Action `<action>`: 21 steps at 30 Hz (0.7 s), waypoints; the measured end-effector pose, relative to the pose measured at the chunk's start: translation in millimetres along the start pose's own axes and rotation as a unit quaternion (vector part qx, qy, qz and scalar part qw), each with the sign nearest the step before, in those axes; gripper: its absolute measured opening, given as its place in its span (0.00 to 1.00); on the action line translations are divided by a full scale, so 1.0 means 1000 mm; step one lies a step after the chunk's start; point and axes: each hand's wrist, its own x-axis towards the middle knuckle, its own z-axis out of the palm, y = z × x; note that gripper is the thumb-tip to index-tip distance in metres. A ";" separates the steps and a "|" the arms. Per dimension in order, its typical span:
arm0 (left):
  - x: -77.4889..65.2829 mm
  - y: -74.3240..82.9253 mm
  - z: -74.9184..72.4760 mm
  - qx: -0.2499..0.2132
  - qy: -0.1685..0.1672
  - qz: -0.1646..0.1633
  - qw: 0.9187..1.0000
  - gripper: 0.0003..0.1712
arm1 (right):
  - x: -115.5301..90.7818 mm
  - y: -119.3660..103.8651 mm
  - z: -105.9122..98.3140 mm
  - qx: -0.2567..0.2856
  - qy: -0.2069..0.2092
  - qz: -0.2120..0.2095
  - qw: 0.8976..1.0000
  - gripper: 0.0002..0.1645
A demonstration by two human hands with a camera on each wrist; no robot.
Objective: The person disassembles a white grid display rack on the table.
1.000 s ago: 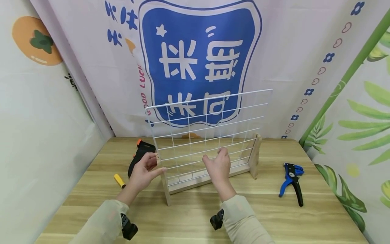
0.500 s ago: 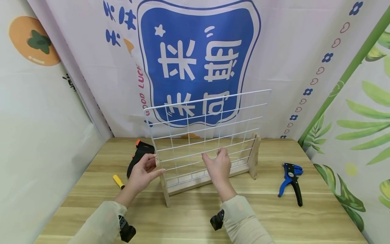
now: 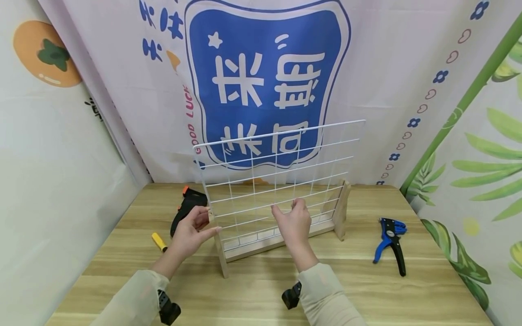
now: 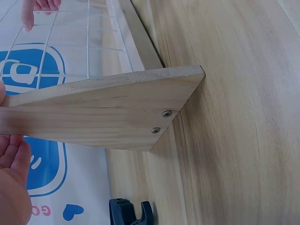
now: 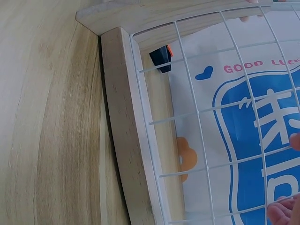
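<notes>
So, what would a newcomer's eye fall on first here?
Probably the big blue panel with white characters on the curtain behind the table. In front, a white wire grid rises from a wooden stand, left fingers at its left upright, right fingers at the grid. Off to the right lies a blue-and-black hand tool.

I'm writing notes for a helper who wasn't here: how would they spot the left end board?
On the wooden table stands a white wire grid. At the grid's end on the person's left, the left end board rises from the tabletop. Unlike the right end board, it has the left hand holding its upper part.
</notes>
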 end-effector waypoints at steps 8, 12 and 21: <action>0.000 -0.001 0.000 0.002 0.002 0.007 1.000 0.26 | 0.001 0.002 0.001 -0.006 0.007 -0.017 1.000 0.29; 0.001 -0.001 0.000 -0.002 -0.002 0.012 1.000 0.26 | 0.002 0.002 0.001 -0.007 0.009 -0.015 1.000 0.28; 0.000 -0.003 -0.003 0.010 -0.002 0.025 1.000 0.25 | 0.003 0.003 0.002 0.002 0.006 -0.006 1.000 0.28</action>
